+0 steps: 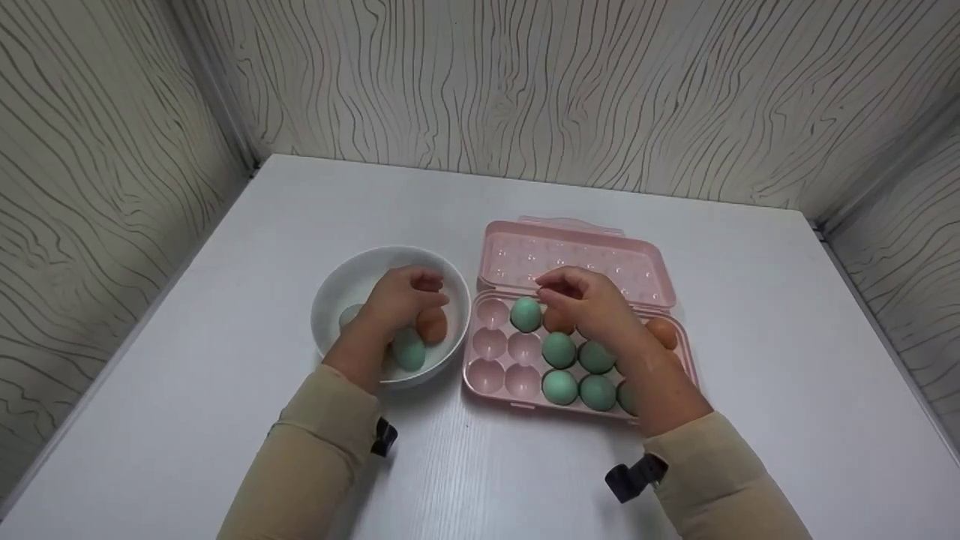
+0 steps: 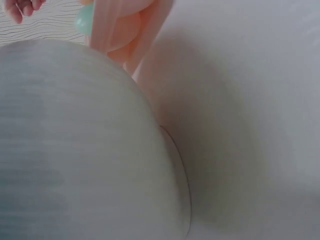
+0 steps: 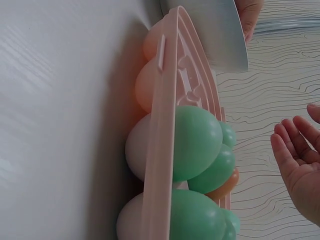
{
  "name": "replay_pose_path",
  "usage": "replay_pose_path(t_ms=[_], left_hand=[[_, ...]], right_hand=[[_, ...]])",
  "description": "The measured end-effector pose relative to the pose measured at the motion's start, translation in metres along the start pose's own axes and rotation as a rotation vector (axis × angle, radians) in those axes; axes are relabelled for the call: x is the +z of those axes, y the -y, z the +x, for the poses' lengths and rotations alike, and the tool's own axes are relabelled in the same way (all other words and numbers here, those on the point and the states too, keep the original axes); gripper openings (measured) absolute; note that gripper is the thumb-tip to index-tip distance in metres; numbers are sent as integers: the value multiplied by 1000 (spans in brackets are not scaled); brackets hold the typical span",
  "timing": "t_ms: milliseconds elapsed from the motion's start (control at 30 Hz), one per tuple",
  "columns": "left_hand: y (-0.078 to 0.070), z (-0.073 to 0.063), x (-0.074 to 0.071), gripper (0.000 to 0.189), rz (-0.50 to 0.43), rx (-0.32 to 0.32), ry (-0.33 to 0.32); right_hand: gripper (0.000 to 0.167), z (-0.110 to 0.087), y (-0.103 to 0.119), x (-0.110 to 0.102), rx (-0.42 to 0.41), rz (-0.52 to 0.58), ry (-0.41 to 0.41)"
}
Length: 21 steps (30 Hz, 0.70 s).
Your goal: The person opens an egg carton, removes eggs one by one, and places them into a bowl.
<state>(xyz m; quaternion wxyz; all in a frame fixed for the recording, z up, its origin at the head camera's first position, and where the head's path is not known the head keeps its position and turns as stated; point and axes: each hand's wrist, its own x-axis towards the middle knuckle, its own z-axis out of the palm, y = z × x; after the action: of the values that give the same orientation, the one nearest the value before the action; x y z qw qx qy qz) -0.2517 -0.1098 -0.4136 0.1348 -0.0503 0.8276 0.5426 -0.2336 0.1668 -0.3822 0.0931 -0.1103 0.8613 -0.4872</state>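
Note:
Over the white bowl (image 1: 335,274) my left hand (image 1: 397,296) hangs with loosely bent fingers and nothing visible in it. Beneath it in the bowl lie a brown egg (image 1: 432,327), a green egg (image 1: 409,350) and a pale egg (image 1: 350,315). My right hand (image 1: 592,300) hovers above the pink egg carton (image 1: 477,388), close to a brown egg (image 1: 556,321) and a green egg (image 1: 526,314). In the right wrist view this hand (image 3: 300,165) has relaxed fingers and holds nothing. The bowl's wall (image 2: 75,140) hides my left hand in the left wrist view.
The carton's open lid (image 1: 577,259) lies behind its tray. Several green eggs and a brown egg (image 1: 661,333) sit in the tray; several cups at its left are bare. The white table (image 1: 225,322) meets patterned walls (image 1: 487,90) at the back and sides.

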Motion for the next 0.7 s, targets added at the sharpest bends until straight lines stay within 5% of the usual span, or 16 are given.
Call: replay_pose_path(t_ms=[367, 700], left_hand=[[-25, -10, -6, 37, -20, -5, 24], [-35, -20, 8, 37, -56, 76, 54]], right_hand=[[27, 4, -11, -12, -30, 1, -56], [29, 17, -28, -8, -47, 16, -89]])
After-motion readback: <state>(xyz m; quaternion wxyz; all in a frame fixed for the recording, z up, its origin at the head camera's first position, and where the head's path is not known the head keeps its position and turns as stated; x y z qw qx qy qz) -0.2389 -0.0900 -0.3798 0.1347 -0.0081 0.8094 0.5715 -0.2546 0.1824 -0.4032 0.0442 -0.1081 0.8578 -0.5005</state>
